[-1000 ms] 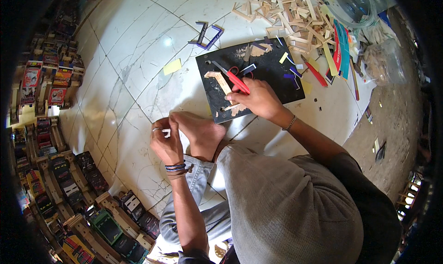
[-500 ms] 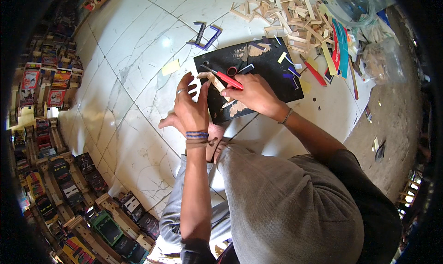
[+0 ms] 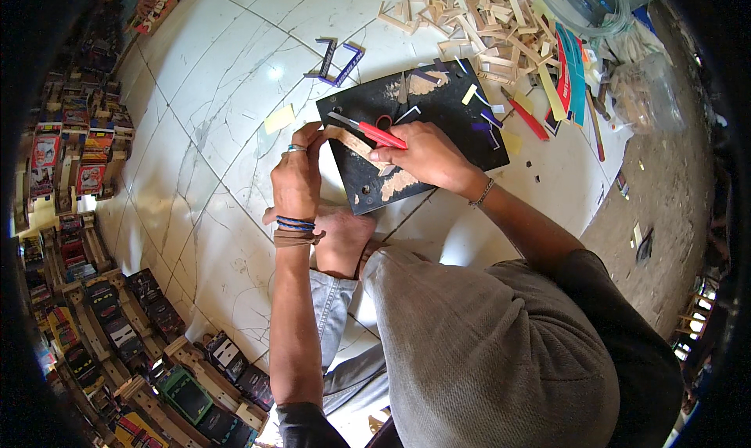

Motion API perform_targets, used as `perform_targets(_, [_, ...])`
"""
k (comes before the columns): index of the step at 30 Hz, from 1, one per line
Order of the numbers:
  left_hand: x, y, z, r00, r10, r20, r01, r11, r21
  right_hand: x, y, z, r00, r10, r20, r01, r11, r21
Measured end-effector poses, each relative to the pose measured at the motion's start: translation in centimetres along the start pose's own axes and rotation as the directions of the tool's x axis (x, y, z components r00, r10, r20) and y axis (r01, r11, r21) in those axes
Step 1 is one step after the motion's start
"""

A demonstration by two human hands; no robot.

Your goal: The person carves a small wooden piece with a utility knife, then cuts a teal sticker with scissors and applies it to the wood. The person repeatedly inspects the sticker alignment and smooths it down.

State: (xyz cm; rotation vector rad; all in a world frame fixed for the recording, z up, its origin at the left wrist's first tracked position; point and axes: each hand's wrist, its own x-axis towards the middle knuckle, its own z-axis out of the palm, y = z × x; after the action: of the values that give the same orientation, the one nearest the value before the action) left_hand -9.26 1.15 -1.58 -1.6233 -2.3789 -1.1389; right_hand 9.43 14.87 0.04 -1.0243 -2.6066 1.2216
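My right hand (image 3: 426,158) holds a red-handled utility knife (image 3: 381,134), its blade pointing to the left. Under the knife, the thumb of that hand rests at the near end of a bent strip of bare wood (image 3: 356,144). My left hand (image 3: 296,178) pinches the strip's far-left end, fingertips closed together. Both hands work over a black board (image 3: 344,178) with brown worn patches. Scissors (image 3: 402,96) lie on the board, their handles partly hidden behind the knife.
Loose wooden brackets (image 3: 501,37) are heaped at the far right, near a second red knife (image 3: 528,119) and a teal-and-red sheet (image 3: 573,72). Blue-covered brackets (image 3: 344,63) and a yellow paper piece (image 3: 279,118) lie on the tiles. Model trucks (image 3: 113,315) line the left side.
My left hand has moved left and closed its spread fingers on the end of the wooden strip. The knife has shifted slightly left and lies flatter over the strip.
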Motion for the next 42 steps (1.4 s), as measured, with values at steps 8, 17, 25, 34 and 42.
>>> perform_targets(8, [-3.2,2.1,-0.4,0.997,0.075,-0.024,-0.074,0.997,0.031,-0.2,-0.2,0.4,0.999,-0.022,-0.041,0.023,1.0,0.01])
perform_targets(17, [-5.6,6.8,1.5,0.975,0.11,0.194,-0.149,0.968,0.2,-0.8,1.4,0.8,0.951,-0.188,-0.246,0.185,0.982,-0.035])
perform_targets(25, [-5.2,7.7,2.6,0.968,0.172,0.184,-0.218,0.936,0.276,-8.1,3.5,-3.6,0.99,-0.039,-0.137,0.03,0.997,-0.066])
perform_targets(34, [-6.7,8.0,3.3,0.972,0.175,0.156,-0.212,0.941,0.266,-13.3,3.8,-2.2,0.996,-0.074,0.042,0.078,0.989,-0.122])
perform_targets(42, [-7.7,7.8,4.2,0.983,0.088,0.159,-0.131,0.949,0.286,-13.4,3.4,-0.9,0.998,-0.031,0.047,0.039,0.983,-0.181])
